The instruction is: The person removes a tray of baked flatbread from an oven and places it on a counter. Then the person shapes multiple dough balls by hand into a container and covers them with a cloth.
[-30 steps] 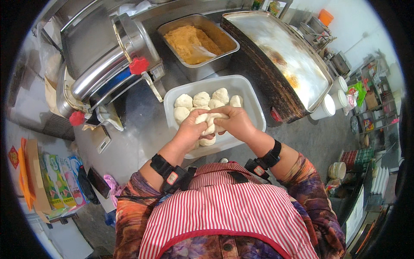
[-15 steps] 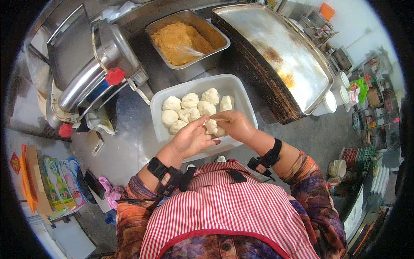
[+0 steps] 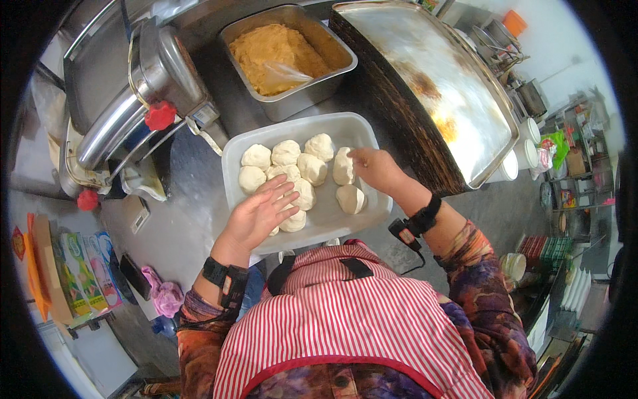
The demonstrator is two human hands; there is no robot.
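Note:
A pale grey plastic tub (image 3: 234,169) in front of me holds several rounded lumps of white dough. My left hand (image 3: 260,211) hovers over the lumps on the tub's left side, palm down, fingers stretched out, partly hiding a few of them. On the tub's right side, my right hand (image 3: 384,174) has its fingertips bent together against an oblong dough lump (image 3: 343,166), gripping its right edge. Another dough lump (image 3: 350,199) with a creased side sits just below that one, apart from the main group.
Behind the tub stands a deep steel pan (image 3: 290,105) of brown crumbly filling with a clear plastic bag in it. Stacked baking trays (image 3: 425,80) rise at the right. A steel rolling machine (image 3: 133,113) with red knobs stands at the left, near a small scale (image 3: 133,214).
My hands have parted from the dough they held together over the tub. The left has opened and moved left; the right has moved up and right to the oblong lump.

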